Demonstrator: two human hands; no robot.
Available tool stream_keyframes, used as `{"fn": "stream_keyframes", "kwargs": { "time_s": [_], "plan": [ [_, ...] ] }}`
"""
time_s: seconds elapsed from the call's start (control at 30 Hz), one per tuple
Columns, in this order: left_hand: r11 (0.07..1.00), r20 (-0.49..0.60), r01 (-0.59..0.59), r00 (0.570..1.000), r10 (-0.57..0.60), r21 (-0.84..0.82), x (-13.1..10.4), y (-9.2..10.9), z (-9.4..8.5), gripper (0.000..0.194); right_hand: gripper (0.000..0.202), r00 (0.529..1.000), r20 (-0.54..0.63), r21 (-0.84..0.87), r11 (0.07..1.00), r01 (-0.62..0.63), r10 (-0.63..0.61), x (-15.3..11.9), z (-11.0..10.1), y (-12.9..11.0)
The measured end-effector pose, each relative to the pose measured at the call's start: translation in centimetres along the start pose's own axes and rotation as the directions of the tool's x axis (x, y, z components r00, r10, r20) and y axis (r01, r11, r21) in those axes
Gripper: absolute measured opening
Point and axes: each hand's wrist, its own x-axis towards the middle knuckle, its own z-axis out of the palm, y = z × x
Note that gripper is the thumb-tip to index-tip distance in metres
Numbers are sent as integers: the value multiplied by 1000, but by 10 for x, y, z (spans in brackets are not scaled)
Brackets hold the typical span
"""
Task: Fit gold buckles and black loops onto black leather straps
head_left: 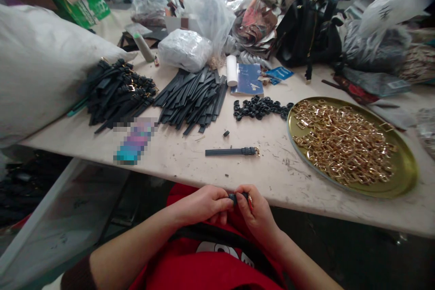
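My left hand (211,203), right hand (255,209), fingers closed on 1 narrow black strap (232,197), 1 gold-buckled flat black strap (226,152), 1 small black loop (226,133) beyond

Light, as it reaches me: soft, pale, even over the tabletop (180,161); whitish glow at top centre; deep shade underneath. Glare: glints on gold buckles (343,145), sheen on a plastic bundle (185,50). Faults I log: blurred background, stretched edges, dark upper-right corner, one pixelated patch (136,140).
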Motion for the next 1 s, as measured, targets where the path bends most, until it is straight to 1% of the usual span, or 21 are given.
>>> {"fn": "stream_keyframes", "kwargs": {
  "time_s": [0.1,0.2,0.3,0.4,0.5,0.63,0.7,0.73,0.77,0.8,0.83,0.87,0.9,0.93,1.0],
  "plan": [
    [999,20,1,1000,0,-48,6,5,-2,26,12,998,61,34,999,-20,18,4,-5,3],
    [1000,34,5,999,-4,-10,9,11,-4,27,16,991,134,121,992,-33,17,6,-12,2],
    [997,54,-1,999,-3,80,10,15,-9,29,21,993,107,194,978,-73,53,8,-14,1],
    [996,40,1,999,-4,94,12,18,-10,28,23,995,60,191,977,-92,82,11,-13,2],
    [996,23,-8,1000,6,83,14,19,-8,28,22,993,108,160,986,-56,39,14,-12,2],
    [997,60,-33,998,29,66,10,22,-8,29,23,987,161,133,991,-10,-11,17,-13,-2],
    [994,56,-37,998,31,107,7,23,-8,31,28,983,183,149,989,-3,-24,16,-13,-4],
    [987,34,-53,998,48,152,6,23,-9,32,30,985,172,164,986,-9,-20,16,-13,-5],
    [972,-11,-84,996,88,218,5,22,-9,32,33,991,136,180,984,-14,-11,16,-12,-7],
    [944,-77,-122,985,153,306,6,22,-9,30,34,997,78,192,981,-15,0,16,-11,-8],
    [898,-145,-156,962,233,412,9,22,-9,28,36,1000,17,195,981,-11,8,17,-10,-9],
    [837,-195,-172,930,312,519,12,21,-9,26,36,1000,-31,183,983,1,5,20,-9,-9],
    [771,-223,-172,898,378,613,17,21,-10,25,36,998,-57,146,989,17,-9,23,-10,-10],
    [709,-239,-159,872,427,687,22,21,-11,25,36,998,-62,83,996,35,-29,28,-11,-9],
    [621,-274,-107,830,486,777,33,22,-13,26,36,997,-62,-118,992,42,-49,40,-19,-8]
  ]
}}
